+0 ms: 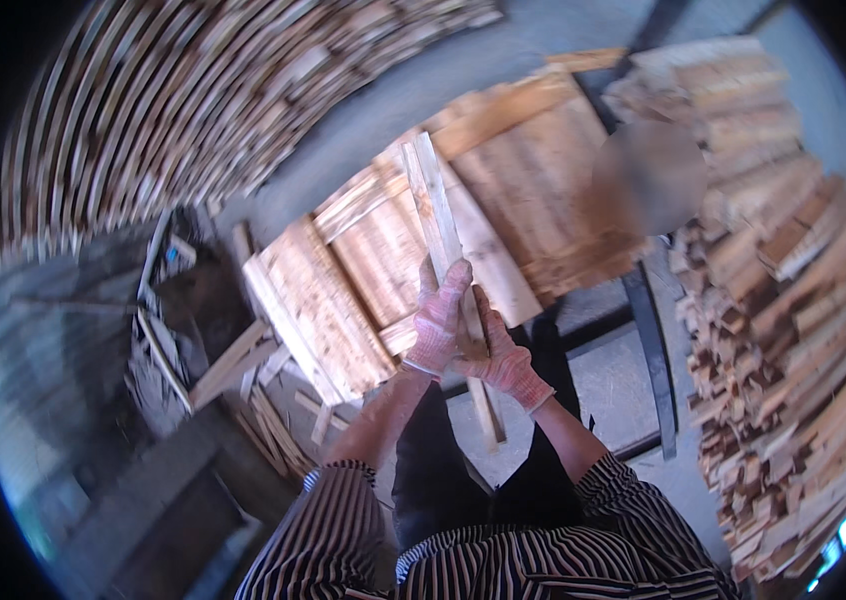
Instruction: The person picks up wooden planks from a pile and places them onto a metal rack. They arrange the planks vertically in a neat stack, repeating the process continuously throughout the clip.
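Both my hands wear knitted pink-and-white gloves and grip one long, narrow wooden slat (430,195). The slat runs from the upper middle down past my hands to a lower end near my legs. My left hand (440,318) wraps the slat from the left, fingers stretched up along it. Just below and to the right, my right hand (503,355) closes on the same slat. Behind the slat lies a wooden pallet (533,170) of pale boards.
A tall stack of cut wood pieces (793,330) rises on the right. Rows of stacked slats (173,100) fill the upper left. Loose offcuts (243,365) lie on the concrete floor at left. A dark metal rail (651,350) crosses the floor. A blurred figure (648,175) stands beyond the pallet.
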`<action>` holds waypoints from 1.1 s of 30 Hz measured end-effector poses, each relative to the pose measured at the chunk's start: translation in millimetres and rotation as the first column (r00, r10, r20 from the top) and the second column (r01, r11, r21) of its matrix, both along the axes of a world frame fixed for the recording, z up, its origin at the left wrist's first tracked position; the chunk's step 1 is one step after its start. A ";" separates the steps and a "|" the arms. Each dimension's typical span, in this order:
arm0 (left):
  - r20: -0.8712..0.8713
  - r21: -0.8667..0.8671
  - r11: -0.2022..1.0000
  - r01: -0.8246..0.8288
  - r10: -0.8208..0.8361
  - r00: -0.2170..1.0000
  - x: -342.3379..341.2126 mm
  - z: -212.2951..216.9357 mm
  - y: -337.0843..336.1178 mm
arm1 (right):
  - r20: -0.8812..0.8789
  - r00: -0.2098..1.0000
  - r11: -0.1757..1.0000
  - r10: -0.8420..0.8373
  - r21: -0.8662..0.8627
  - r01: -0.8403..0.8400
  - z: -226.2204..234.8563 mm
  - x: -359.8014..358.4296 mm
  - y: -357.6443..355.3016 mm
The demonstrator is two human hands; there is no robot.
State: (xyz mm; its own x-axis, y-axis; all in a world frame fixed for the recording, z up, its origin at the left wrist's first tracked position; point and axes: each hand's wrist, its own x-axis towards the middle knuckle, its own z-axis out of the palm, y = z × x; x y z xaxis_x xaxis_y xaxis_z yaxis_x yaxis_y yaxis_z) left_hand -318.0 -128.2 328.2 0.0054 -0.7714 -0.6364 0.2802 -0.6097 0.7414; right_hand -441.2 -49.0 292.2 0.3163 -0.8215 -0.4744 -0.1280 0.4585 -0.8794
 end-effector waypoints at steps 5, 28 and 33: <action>0.013 0.025 0.957 -0.288 0.288 0.958 155.2 -69.9 52.5 | 0.251 0.967 0.997 -0.034 0.078 0.015 -47.9 130.4 12.8; 0.486 0.277 0.893 0.355 -0.449 0.750 327.1 -158.5 47.0 | -0.350 0.931 0.987 0.102 -0.079 -0.138 -121.2 270.8 -24.1; 0.716 0.558 0.561 0.612 -0.697 -0.014 354.9 -203.1 39.2 | -0.863 0.505 0.910 -0.010 -0.218 -0.354 -174.5 246.7 -63.8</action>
State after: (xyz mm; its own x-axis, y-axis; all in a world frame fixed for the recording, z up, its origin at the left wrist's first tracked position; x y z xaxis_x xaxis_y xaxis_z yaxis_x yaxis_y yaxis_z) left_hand 36.9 -89.0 125.1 0.0313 -0.7202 -0.6930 -0.9633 -0.2068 0.1713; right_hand -194.4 -112.8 117.7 0.0769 -0.9475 -0.3105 -0.9191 0.0534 -0.3905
